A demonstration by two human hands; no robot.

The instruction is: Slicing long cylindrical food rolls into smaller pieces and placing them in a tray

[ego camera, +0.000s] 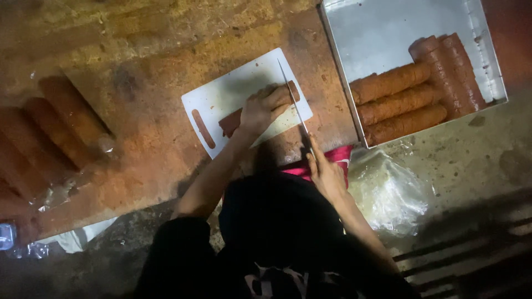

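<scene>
On a worn wooden table (144,66) sat a metal tray (388,27) of reddish-brown sausage logs (396,102), more wrapped logs (61,127) at far left, then a white cutting board (233,88). Left hand (263,108) was clamped over one sausage log (235,117) lying on the board, pinning it. Right hand (324,171) was closed around a long knife (293,99), blade at the log's right end. Judged best: fingertips curled back, blade square to the log, steady downward slice.
</scene>
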